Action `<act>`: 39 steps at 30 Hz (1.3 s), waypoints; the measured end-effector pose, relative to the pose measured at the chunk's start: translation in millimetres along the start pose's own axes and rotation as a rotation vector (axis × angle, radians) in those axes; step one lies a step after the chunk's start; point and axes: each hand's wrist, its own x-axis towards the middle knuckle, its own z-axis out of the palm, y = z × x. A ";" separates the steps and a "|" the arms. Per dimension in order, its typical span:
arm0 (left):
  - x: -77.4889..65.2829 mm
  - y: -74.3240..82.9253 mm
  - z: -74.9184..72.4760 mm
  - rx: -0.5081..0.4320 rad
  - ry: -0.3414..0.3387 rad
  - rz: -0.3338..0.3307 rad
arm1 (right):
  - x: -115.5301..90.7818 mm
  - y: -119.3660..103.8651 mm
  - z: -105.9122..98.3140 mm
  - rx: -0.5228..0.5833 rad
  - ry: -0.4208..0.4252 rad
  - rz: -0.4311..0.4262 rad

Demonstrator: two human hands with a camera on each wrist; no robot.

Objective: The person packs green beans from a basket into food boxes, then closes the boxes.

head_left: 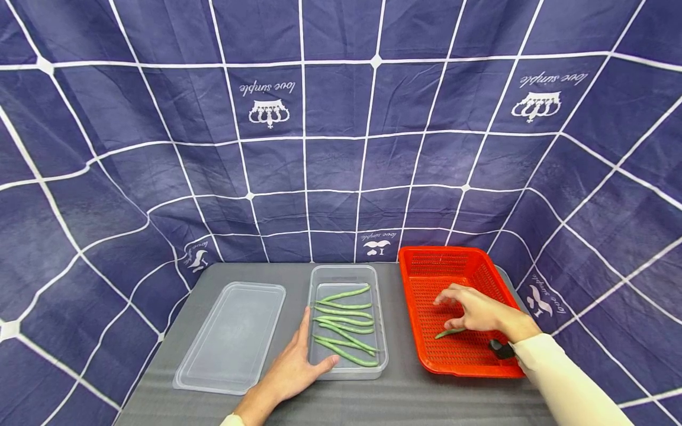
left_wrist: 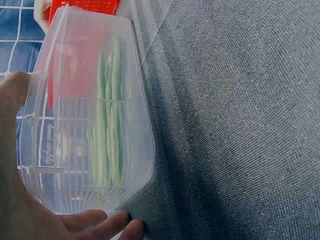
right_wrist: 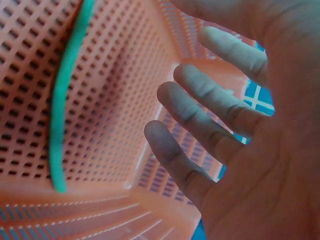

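Note:
A clear plastic container (head_left: pixel 351 374) stands in the middle of the table with several green beans (head_left: pixel 348 306) lying crosswise on its bottom. My left hand (head_left: pixel 293 368) rests against its near left corner, fingers extended along the side and thumb at the front rim. In the left wrist view the beans show through the container wall (left_wrist: pixel 137 145). Over the red basket (head_left: pixel 469 371) hovers my right hand (head_left: pixel 476 310), fingers spread loosely with nothing between them. Below it, a single green bean (right_wrist: pixel 58 110) lies on the basket's perforated floor, partly hidden by the hand in the head view.
A translucent flat lid (head_left: pixel 231 340) lies on the grey tabletop (head_left: pixel 160 390), left of the container. Blue cloth with white lines (head_left: pixel 341 165) hangs behind the table and along both sides. A dark strap piece (head_left: pixel 501 349) sits at the right wrist.

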 end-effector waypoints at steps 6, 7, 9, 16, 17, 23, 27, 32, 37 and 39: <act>0.0 0.4 -1.0 -0.001 -0.007 0.001 | -9.5 13.1 3.0 0.023 -0.012 0.003; 0.0 0.3 -1.0 -0.002 -0.008 0.001 | -10.9 15.2 3.7 0.023 -0.016 0.006; -0.2 0.1 -0.9 -0.004 -0.011 0.001 | -13.4 19.5 5.4 0.026 -0.028 0.017; 0.1 -0.6 0.0 -0.007 -0.010 0.004 | -19.9 29.5 8.0 0.037 -0.059 0.030; 0.2 -0.6 0.0 -0.008 -0.010 0.004 | -20.4 30.5 8.3 0.038 -0.062 0.035; 0.8 -0.8 -0.2 -0.009 -0.010 0.000 | -22.5 33.2 10.6 0.030 -0.103 0.098; 1.1 -0.7 -0.5 -0.008 -0.010 0.001 | -23.7 33.1 11.7 0.043 -0.114 0.113; 1.8 -0.3 -0.6 -0.009 -0.014 0.000 | -23.2 35.5 14.6 0.071 -0.119 0.124; 1.8 -0.2 -0.6 -0.007 -0.014 -0.003 | -22.3 38.2 18.1 0.116 -0.127 0.145; 1.6 -0.4 -0.4 -0.007 -0.015 -0.004 | -22.1 37.5 18.0 0.141 -0.134 0.152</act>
